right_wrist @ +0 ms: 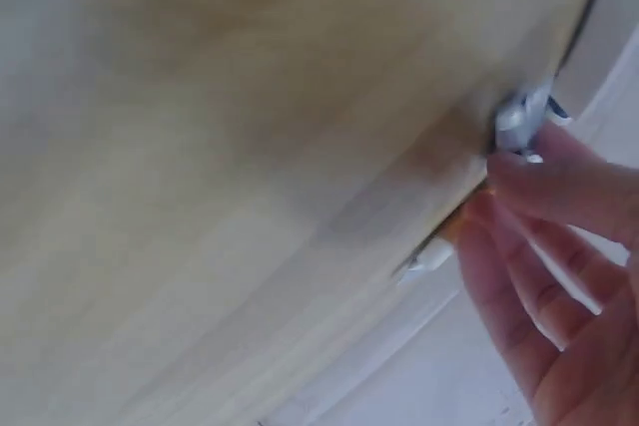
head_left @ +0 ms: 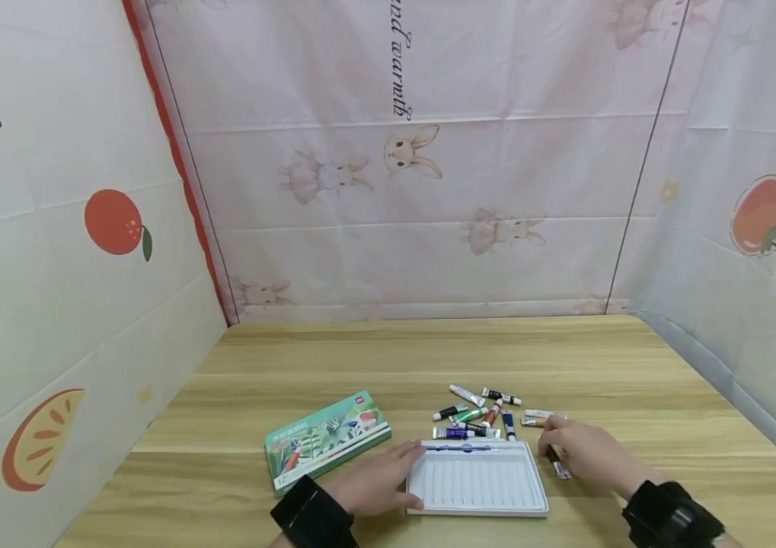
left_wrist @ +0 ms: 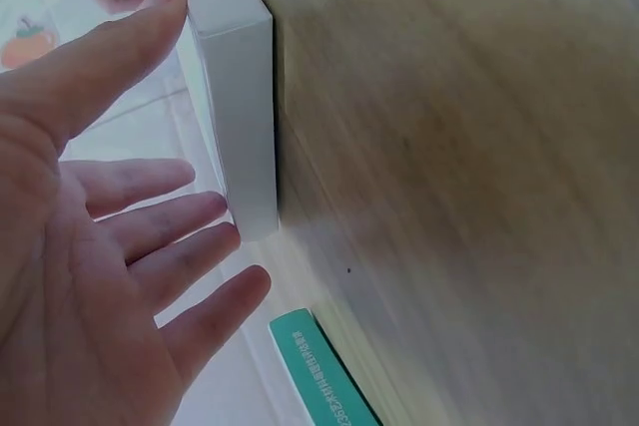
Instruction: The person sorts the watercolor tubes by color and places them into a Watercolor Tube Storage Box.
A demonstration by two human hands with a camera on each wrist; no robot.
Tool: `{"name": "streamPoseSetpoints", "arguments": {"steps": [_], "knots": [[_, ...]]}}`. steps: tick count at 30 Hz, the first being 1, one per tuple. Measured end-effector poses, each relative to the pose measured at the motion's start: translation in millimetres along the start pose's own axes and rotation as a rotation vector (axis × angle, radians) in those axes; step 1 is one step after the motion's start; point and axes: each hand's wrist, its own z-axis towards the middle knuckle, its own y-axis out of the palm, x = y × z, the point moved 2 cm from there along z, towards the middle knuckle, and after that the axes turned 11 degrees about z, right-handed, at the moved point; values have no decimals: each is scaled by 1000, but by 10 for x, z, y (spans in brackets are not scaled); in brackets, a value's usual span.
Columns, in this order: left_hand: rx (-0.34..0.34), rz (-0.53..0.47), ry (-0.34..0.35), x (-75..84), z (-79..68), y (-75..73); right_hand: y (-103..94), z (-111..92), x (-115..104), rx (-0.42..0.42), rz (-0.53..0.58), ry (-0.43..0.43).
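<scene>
A white plastic tray (head_left: 477, 487) with ridged slots lies in front of me, a thin blue stick (head_left: 459, 449) in its upper groove. My left hand (head_left: 381, 479) is at the tray's left side, fingers straight and thumb spread toward the near corner. To the tray's right, my right hand (head_left: 582, 453) reaches down over small paint tubes, fingertips bent together. A black-capped tube (head_left: 561, 468) lies partly under it. In the right wrist view, a silvery tube end (right_wrist: 517, 125) and an orange tube (right_wrist: 434, 251) show beside the fingertips; whether one is pinched is unclear.
Several paint tubes (head_left: 470, 415) lie scattered behind the tray. A green printed box (head_left: 329, 438) lies to the left on the wooden table (head_left: 429, 346). Printed cloth walls (head_left: 360, 266) enclose the back and both sides.
</scene>
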Motion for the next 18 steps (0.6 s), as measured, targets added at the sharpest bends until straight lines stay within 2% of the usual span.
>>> {"name": "streamPoseSetpoints", "arguments": {"steps": [5,10,13,18], "knots": [[-17,-25,-27,10,7,31,25,-65,40,27,-81,-98],[-29,-34,-33,25,-6,59,45,-106,35,-18,-119,-123],[-23,-34,-26,32,-9,48,34,-98,41,-57,-122,-98],[-17,-28,-10,36,-5,26,-32,-99,77,-92,-47,28]]}}
